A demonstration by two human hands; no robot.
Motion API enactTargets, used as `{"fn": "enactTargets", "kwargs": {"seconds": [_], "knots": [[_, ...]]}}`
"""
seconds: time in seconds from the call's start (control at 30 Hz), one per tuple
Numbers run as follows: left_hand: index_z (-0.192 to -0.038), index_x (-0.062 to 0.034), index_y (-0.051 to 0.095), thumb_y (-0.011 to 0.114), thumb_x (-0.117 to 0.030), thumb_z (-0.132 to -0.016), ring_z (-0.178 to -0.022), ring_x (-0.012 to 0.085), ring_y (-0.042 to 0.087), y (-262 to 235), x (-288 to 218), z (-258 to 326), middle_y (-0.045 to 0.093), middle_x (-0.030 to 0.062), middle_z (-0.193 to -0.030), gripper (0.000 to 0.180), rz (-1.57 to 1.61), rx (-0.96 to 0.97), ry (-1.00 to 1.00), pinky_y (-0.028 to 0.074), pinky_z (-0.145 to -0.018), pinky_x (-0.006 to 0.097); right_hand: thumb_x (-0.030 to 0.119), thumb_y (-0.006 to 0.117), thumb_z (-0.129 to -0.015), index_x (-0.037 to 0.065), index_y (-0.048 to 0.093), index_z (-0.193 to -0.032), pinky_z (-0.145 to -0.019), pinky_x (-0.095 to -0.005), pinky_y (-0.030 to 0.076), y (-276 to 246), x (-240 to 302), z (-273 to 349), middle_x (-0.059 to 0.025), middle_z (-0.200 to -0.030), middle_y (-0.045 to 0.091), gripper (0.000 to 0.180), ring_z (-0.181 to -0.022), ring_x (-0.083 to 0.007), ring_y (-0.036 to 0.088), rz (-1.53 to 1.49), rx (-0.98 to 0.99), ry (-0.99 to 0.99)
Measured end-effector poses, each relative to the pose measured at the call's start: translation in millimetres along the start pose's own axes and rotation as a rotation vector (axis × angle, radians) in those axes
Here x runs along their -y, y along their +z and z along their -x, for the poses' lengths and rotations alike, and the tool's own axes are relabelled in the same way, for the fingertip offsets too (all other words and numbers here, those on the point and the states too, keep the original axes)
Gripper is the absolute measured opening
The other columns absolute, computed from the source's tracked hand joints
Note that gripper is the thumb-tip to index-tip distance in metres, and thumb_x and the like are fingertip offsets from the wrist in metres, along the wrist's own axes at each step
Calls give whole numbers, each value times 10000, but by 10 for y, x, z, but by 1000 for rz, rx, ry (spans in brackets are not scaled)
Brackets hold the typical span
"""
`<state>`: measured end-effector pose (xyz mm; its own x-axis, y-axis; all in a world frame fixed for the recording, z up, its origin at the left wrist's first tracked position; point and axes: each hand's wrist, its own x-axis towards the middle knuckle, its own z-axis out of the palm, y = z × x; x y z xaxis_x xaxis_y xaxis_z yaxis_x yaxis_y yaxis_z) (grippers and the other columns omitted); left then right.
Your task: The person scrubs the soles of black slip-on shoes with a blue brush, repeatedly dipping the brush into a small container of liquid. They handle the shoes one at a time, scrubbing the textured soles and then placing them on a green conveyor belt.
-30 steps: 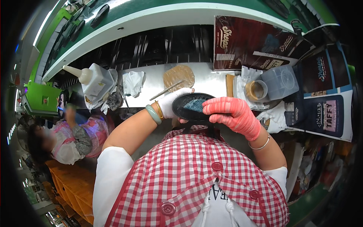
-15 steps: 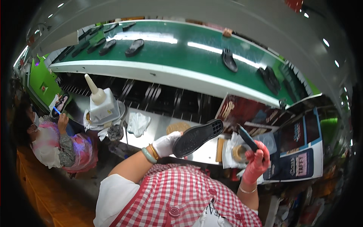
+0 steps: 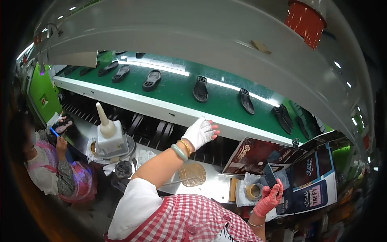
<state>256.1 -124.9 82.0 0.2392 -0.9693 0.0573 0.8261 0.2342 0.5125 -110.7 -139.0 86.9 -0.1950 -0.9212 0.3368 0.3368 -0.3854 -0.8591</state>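
Note:
My left hand (image 3: pixel 200 134), in a white glove with bare fingertips, reaches out at the front edge of the green conveyor belt (image 3: pixel 175 89). Its fingers are stretched, and it holds nothing. Just beyond it a black shoe sole (image 3: pixel 200 89) lies on the belt, its gridded heel pointing away. At the right, my right hand (image 3: pixel 269 198), in a pinkish-red glove, grips a flat dark teal tool (image 3: pixel 269 174) that points up; its exact kind is unclear. Close to that hand stands a small round tub (image 3: pixel 253 191) on white paper.
More black soles (image 3: pixel 152 80) lie spaced along the belt. A white bottle (image 3: pixel 109 136) with a long nozzle stands left on the metal bench. Printed cardboard panels (image 3: pixel 311 173) rise at the right. A co-worker (image 3: pixel 60 165) sits at the far left; a round brown pad (image 3: pixel 192 174) lies centrally.
My left hand has let go of the black sole and moved up to the belt, where a sole now lies before it. My right hand still holds the teal tool, now more upright.

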Motion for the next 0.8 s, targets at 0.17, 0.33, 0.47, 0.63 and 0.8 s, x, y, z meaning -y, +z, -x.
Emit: {"fn": "enactTargets", "kwargs": {"seconds": [0.17,0.33,0.47,0.63,0.8], "knots": [[-1181,18,506,505,-268,-922,-916,297,626,-131,-825,-164,614,168,-1036,387,-646,-210,453,519,-757,375,222,591,-915,77,587,-1117,-553,-154,395,119,-12,163,40,-780,457,249,-601,-48,431,17,-55,71],[-1199,-55,541,624,-509,-760,-1153,271,485,-293,-2012,-471,537,162,-1208,637,-2232,-890,459,403,-941,389,200,581,-919,69,583,-1122,-542,-170,406,186,-211,201,12,-798,500,242,-590,-65,451,-18,-74,80],[-1182,-103,545,668,-467,-716,-1146,297,484,-569,-2448,-506,527,151,-1228,604,-2326,-1153,20,397,-939,402,201,581,-919,71,584,-1127,-538,-168,397,420,-318,263,4,-821,520,245,-590,-66,442,-14,-73,116],[-1119,-101,616,641,-352,-729,-1109,282,548,-738,-2962,-443,611,119,-1137,464,-2327,-1224,-159,434,-923,386,233,576,-923,75,578,-1155,-537,-142,375,570,-409,334,45,-723,441,280,-591,-45,431,17,-92,79],[-981,-115,692,637,-272,-726,-998,289,625,-1053,-3667,-375,656,148,-1048,305,-2298,-1203,135,486,-877,358,257,574,-923,78,565,-1166,-513,-140,339,638,-516,328,40,-736,453,302,-583,-49,442,50,-121,101]]}}
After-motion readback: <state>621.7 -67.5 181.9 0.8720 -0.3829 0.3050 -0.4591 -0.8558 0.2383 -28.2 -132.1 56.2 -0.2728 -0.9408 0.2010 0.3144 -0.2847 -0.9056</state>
